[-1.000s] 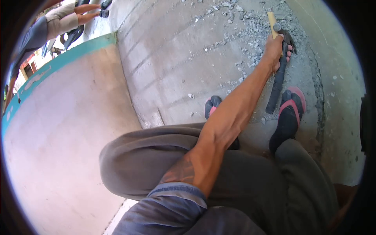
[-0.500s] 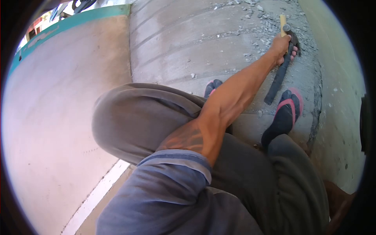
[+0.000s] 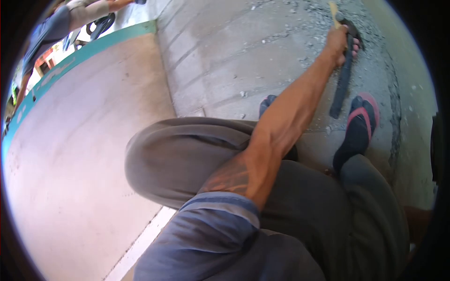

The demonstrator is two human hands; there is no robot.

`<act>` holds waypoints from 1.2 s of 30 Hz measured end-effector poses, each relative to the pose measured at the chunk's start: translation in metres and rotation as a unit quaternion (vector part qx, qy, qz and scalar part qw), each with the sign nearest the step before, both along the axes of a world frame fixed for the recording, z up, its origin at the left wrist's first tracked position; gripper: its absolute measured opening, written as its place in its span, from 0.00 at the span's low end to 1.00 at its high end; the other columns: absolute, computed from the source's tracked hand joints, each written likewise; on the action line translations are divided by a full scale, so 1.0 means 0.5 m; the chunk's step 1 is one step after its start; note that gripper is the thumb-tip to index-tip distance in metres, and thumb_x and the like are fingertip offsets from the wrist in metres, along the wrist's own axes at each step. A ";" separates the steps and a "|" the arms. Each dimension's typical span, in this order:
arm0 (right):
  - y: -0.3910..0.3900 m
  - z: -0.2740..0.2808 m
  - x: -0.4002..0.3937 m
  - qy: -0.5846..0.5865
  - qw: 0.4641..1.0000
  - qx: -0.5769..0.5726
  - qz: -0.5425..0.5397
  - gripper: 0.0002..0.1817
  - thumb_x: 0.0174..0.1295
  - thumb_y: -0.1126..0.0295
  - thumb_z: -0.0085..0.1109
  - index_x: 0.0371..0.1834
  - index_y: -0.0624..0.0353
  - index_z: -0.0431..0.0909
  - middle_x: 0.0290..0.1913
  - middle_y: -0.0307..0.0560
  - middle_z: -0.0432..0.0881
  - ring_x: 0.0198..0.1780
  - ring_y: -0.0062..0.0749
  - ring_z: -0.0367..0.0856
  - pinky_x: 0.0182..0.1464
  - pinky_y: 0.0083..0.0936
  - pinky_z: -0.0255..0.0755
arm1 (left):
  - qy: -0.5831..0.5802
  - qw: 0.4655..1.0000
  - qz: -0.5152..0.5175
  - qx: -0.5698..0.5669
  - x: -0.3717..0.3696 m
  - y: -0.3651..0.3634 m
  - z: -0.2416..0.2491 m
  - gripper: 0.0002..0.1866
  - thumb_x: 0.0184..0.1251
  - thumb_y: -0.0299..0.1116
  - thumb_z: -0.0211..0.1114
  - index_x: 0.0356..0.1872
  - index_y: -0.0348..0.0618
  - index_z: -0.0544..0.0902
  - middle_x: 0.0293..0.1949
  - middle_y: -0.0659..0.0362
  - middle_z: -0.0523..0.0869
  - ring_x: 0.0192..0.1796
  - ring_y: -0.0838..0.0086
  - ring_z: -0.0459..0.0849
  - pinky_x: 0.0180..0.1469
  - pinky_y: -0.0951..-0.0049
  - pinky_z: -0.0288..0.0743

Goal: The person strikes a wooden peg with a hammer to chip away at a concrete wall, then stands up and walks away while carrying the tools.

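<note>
My left hand [image 3: 340, 43] reaches out to the front right, its fingers closed round a hammer [image 3: 343, 77] close to the head. The hammer's dark handle hangs down towards my feet. A pale yellow stick-like handle [image 3: 333, 11] juts out above the same fist; its other end is hidden by the hand. Both are just above grey rubble [image 3: 323, 18] on the concrete floor. At the lower right edge a shadowed bit of skin [image 3: 417, 227] shows, probably my right arm. My right hand is out of view.
My foot in a dark sock and pink flip-flop [image 3: 363, 117] is below the hammer. A wall [image 3: 415, 107] rises on the right. A low wall with a teal edge [image 3: 136, 32] runs along the left. Beyond it, another person's blue clothing [image 3: 47, 33] shows.
The view has turned left, so most things sit further right and lower. Another person has come into sight at the upper left. My left hand keeps the same hold on the hammer.
</note>
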State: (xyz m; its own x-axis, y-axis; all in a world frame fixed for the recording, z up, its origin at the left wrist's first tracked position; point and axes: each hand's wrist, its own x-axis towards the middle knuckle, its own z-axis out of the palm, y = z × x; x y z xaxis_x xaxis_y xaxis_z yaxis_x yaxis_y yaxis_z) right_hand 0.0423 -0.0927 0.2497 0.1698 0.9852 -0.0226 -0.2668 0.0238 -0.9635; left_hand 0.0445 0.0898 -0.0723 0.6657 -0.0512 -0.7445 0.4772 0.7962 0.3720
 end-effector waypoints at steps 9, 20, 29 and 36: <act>-0.011 -0.320 -0.057 -0.073 0.806 -0.484 -0.333 0.28 0.69 0.56 0.56 0.59 0.72 0.70 0.34 0.48 0.82 0.34 0.27 0.81 0.38 0.24 0.75 | -0.020 0.994 0.040 -0.103 -0.004 -0.045 0.055 0.17 0.76 0.46 0.45 0.47 0.41 0.69 0.32 0.53 0.81 0.26 0.69 0.78 0.26 0.67 0.75; -0.050 -0.301 -0.034 0.244 0.793 -0.420 -0.367 0.17 0.67 0.58 0.58 0.32 0.62 0.70 0.22 0.40 0.74 0.17 0.21 0.69 0.21 0.23 0.66 | -0.115 0.824 -0.405 0.380 0.042 0.049 0.113 0.19 0.71 0.46 0.59 0.47 0.38 0.77 0.33 0.60 0.82 0.37 0.77 0.84 0.36 0.76 0.76; -0.053 -0.206 -0.039 -0.062 0.795 -0.424 -0.430 0.15 0.67 0.62 0.57 0.35 0.66 0.73 0.20 0.41 0.75 0.19 0.22 0.75 0.24 0.23 0.71 | -0.210 0.689 -0.413 0.558 0.007 0.015 0.094 0.29 0.73 0.54 0.49 0.46 0.30 0.76 0.34 0.32 0.84 0.42 0.37 0.83 0.48 0.46 0.76; -0.018 -0.146 0.010 -0.096 0.770 -0.478 -0.411 0.17 0.67 0.62 0.58 0.43 0.69 0.73 0.19 0.39 0.76 0.22 0.22 0.79 0.25 0.21 0.72 | -0.209 0.643 -0.401 0.618 -0.024 0.010 0.057 0.25 0.74 0.53 0.51 0.46 0.35 0.73 0.26 0.38 0.83 0.33 0.37 0.83 0.35 0.44 0.75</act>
State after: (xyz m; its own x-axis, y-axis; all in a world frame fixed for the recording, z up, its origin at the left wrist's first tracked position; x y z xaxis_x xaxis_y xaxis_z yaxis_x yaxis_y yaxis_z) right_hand 0.0474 -0.1016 0.1769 0.8179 0.0904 -0.5682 -0.3917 -0.6358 -0.6651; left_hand 0.0328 0.0949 -0.0437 0.9497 -0.0437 -0.3102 0.2020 -0.6712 0.7132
